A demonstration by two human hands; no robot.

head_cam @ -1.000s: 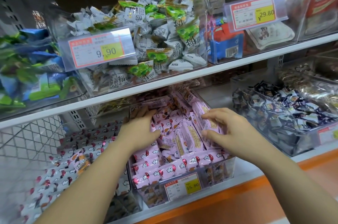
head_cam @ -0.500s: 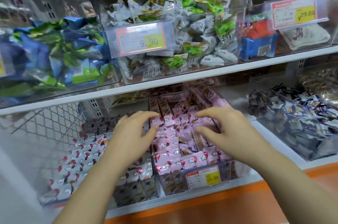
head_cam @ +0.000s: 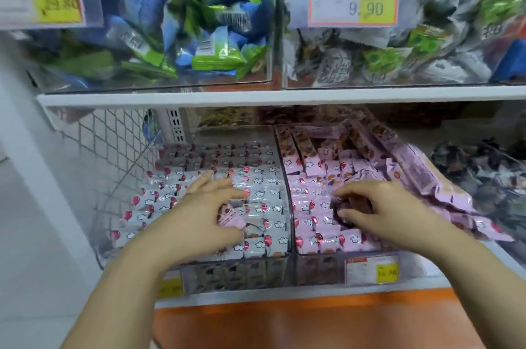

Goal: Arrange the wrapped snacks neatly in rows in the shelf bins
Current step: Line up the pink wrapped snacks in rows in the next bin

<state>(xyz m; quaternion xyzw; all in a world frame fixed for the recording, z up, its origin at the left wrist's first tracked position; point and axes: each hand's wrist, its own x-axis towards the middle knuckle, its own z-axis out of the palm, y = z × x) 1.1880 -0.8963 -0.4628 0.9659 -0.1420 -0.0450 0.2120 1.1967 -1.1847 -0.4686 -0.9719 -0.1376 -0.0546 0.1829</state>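
Note:
Two clear bins stand side by side on the lower shelf. The left bin [head_cam: 288, 223] holds white wrapped snacks [head_cam: 256, 177] in flat rows. In the right bin [head_cam: 318, 257], pink wrapped snacks [head_cam: 313, 206] lie in rows at the front, and loose ones are heaped along its right side [head_cam: 421, 172]. My left hand [head_cam: 199, 214] hovers over the white snacks with curled fingers and pinches a pink snack [head_cam: 232, 217]. My right hand [head_cam: 381, 212] reaches into the pink bin, its thumb and fingers curled round a dark-faced snack [head_cam: 351, 206].
A wire mesh panel [head_cam: 113, 149] closes the shelf's left end. Another bin of dark wrapped sweets [head_cam: 484, 166] stands to the right. The upper shelf [head_cam: 256, 98] carries bins of blue-green [head_cam: 199, 35] and grey-green packs [head_cam: 398, 58] with price tags. An orange ledge [head_cam: 284, 320] runs below.
My left hand has moved from the pink bin's left edge over to the white-snack bin and now pinches a pink snack. My right hand stays in the pink bin. The view has swung left.

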